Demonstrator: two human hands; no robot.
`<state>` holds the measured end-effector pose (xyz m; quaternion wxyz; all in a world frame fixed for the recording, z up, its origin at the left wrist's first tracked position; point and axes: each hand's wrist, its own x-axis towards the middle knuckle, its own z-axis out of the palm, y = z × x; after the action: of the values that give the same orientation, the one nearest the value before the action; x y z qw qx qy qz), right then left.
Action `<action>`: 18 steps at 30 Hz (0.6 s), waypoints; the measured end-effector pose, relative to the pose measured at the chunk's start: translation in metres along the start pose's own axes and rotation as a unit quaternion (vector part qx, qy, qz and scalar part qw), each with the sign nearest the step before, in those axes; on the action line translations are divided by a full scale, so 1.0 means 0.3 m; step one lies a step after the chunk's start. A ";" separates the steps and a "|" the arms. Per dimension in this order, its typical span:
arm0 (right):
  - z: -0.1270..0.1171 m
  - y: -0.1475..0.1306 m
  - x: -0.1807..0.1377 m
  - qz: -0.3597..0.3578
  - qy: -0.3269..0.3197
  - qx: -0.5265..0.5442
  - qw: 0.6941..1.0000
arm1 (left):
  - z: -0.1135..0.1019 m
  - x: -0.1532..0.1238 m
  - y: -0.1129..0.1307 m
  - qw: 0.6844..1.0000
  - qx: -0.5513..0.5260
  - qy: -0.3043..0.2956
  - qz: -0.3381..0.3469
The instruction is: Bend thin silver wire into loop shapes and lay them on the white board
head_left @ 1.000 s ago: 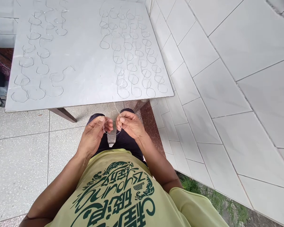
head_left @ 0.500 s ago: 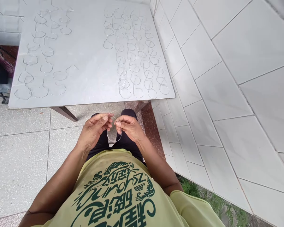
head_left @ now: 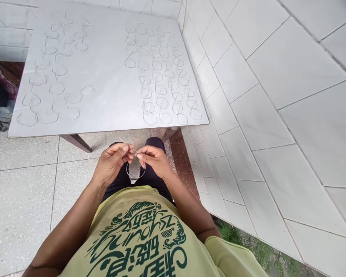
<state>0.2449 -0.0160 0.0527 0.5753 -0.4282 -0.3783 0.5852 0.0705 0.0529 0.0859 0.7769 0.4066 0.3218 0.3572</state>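
Between my two hands is a thin piece of wire [head_left: 144, 174], with a rounded loop hanging below my fingers over my lap. My left hand [head_left: 114, 159] pinches it between thumb and fingertips. Close beside it, my right hand [head_left: 152, 158] pinches the same wire, the fingertips almost meeting. The short stretch of wire between the fingers is mostly hidden by them. Both hands are held just in front of the near edge of the white table [head_left: 109, 100].
Rows of closed-looking wire shapes [head_left: 161, 103] lie on the table's right side. Several open, S-like wire curves [head_left: 57, 89] lie on its left. A white tiled wall [head_left: 248, 115] runs along the right. A dark wooden table leg [head_left: 77, 143] stands on the speckled floor [head_left: 20, 184].
The view has tilted slightly, so the table appears lower. My hands have drawn a little closer together on the wire, both still pinching it.
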 end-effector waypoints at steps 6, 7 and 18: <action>0.007 0.006 0.005 -0.001 0.004 -0.012 1.000 | -0.004 0.003 0.007 1.000 0.005 -0.003 0.009; 0.007 0.005 0.004 -0.001 0.004 -0.012 1.000 | -0.003 0.003 0.009 1.000 0.006 -0.005 0.013; 0.016 0.005 -0.017 0.010 0.015 -0.013 1.000 | -0.007 0.001 0.003 0.999 0.012 -0.028 0.028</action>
<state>0.2399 -0.0209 0.0532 0.5693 -0.4480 -0.3727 0.5799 0.0688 0.0543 0.0855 0.7700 0.4350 0.2927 0.3636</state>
